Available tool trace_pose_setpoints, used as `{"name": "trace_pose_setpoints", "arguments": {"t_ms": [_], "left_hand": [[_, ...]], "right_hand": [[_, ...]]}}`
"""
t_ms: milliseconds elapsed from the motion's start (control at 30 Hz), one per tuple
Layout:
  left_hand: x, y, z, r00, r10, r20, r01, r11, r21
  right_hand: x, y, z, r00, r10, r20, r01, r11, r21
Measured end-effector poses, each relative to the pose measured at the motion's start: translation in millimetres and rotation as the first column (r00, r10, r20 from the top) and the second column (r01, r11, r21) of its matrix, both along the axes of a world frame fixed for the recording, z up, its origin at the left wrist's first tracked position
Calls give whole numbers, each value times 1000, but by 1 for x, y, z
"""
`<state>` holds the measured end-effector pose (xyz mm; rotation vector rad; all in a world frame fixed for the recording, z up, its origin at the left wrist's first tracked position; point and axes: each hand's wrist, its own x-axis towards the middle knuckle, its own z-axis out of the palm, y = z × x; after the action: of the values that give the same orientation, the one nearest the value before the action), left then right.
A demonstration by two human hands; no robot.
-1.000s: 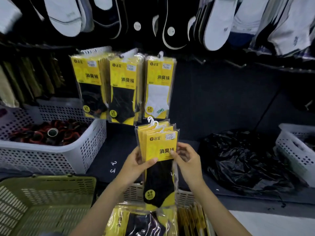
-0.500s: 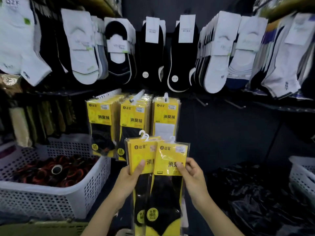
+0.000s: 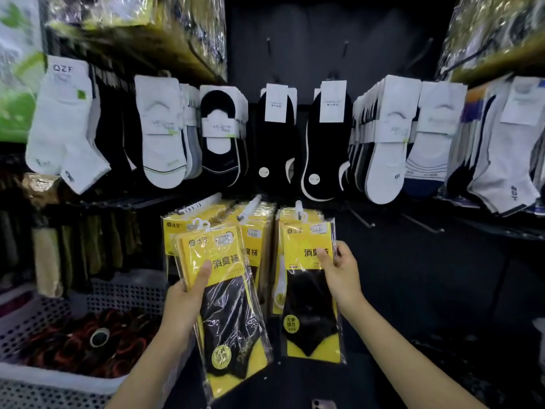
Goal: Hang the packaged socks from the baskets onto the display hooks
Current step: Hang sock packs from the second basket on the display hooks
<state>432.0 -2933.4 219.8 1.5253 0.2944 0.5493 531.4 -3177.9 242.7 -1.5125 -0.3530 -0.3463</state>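
My left hand (image 3: 184,296) grips a small stack of yellow sock packs (image 3: 224,296) with black socks inside, tilted to the left, their white hanger tabs at the top. My right hand (image 3: 339,276) holds a single yellow sock pack (image 3: 306,290) upright by its right edge, its top level with the rightmost display hook (image 3: 298,206). Whether its tab is on that hook I cannot tell. Behind it hang more yellow packs on three hooks; the middle hook (image 3: 250,206) and the left hook (image 3: 203,203) carry full rows.
A white perforated basket (image 3: 59,382) with red and black items stands at the lower left. Rows of white and black socks (image 3: 274,143) hang above. Bare hooks (image 3: 424,225) stick out to the right. A phone edge (image 3: 323,404) shows at the bottom.
Both hands rose toward the hooks and split the stack: the right hand carried one pack rightward up to the rightmost hook, while the left keeps the rest. The view tilted upward.
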Motion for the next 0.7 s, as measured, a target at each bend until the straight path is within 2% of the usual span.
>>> {"name": "trace_pose_setpoints", "arguments": {"t_ms": [167,400,600,667,700], "left_hand": [[7,6,-6,999,28,-30,-29,1000,-1],[11,-4,-6,1000,27,-11,-27,999,-30],[8,-14,-5,1000,-30,3,30,1000,-8],[6,-19,-5,999,-32,3,32,999,8],[5,-22,-4,999,-36,5,36,999,10]], "right_hand": [[21,19,-5,996,-34,-81,35,999,15],[55,28,-12,906,-131,-403,210,965,158],[41,20,-24,874,-338,-348,373,927,38],[25,21,-23,916,-284,-282,311,949,56],[13,22,-21,947,-203,-248,224,973,62]]}}
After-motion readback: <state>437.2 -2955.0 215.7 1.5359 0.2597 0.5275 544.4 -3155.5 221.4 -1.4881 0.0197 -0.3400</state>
